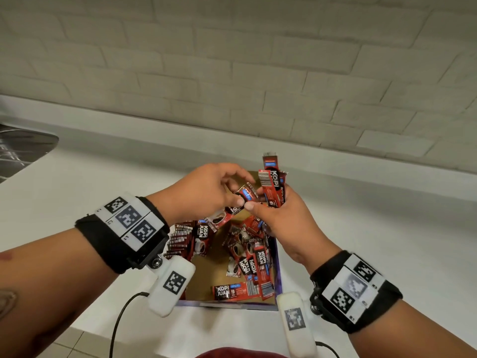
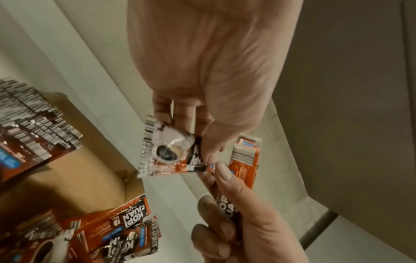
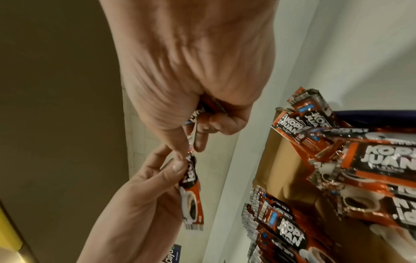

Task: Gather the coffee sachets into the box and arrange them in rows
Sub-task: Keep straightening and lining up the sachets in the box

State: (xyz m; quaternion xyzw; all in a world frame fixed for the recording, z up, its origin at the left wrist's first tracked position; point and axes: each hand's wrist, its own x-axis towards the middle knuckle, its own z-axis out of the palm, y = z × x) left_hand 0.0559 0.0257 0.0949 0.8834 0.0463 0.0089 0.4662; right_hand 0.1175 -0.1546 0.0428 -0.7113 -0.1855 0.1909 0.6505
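Observation:
An open cardboard box (image 1: pixel 206 280) stands on the white counter (image 1: pixel 103 177). Against its left wall a neat row of red Kopi Juan sachets (image 1: pixel 180 239) stands on edge; loose sachets (image 1: pixel 247 257) lie piled on its right side and near edge. Above the box's far end my left hand (image 1: pixel 241 192) pinches a single sachet (image 2: pixel 168 153) by its end. My right hand (image 1: pixel 265 202) grips an upright bundle of sachets (image 1: pixel 273 182), and its thumb (image 2: pixel 221 170) touches the single sachet. In the right wrist view the right hand's (image 3: pixel 193 138) curled fingers hide most of the bundle.
A light brick wall (image 1: pixel 232 73) rises behind the counter's raised back ledge. A dark shiny object (image 1: pixel 23 148) lies at the far left. Cables (image 1: pixel 121 321) hang from the wrist cameras over the counter's near edge. Bare counter lies on both sides of the box.

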